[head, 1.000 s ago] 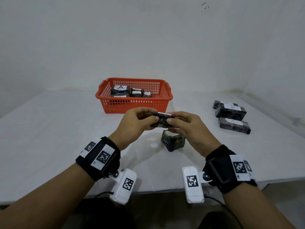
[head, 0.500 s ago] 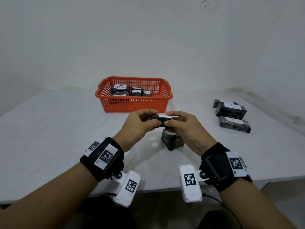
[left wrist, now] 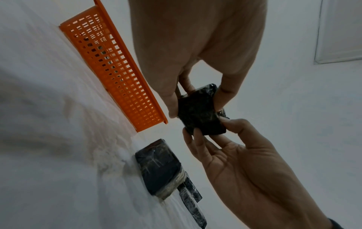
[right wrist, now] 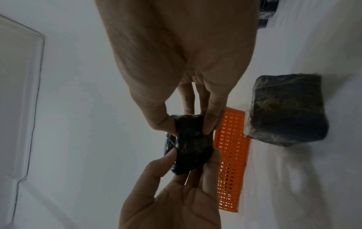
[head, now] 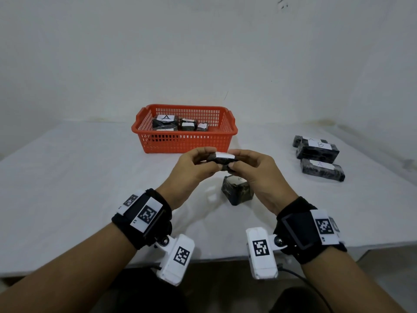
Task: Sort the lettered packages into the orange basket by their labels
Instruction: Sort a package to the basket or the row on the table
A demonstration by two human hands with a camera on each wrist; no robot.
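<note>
At frame centre, the left hand point(head: 189, 170) and right hand point(head: 255, 175) pinch a small black plastic-wrapped package with a white label point(head: 222, 159) between fingertips, above another dark wrapped package point(head: 237, 191) on the white table point(head: 67, 177). Beyond stands the orange mesh plastic basket point(head: 185, 141).

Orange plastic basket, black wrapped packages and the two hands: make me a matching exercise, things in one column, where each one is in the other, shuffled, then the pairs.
Things
1. orange plastic basket
2. small black wrapped package with a white label
3. black wrapped package labelled B
4. squat black wrapped package

Places
a. on the table just below the hands
b. far right of the table
c. pinched between left hand and right hand
d. table's far middle, holding packages

Pairs: 1-d, 2-c, 3-b, 4-a
</note>
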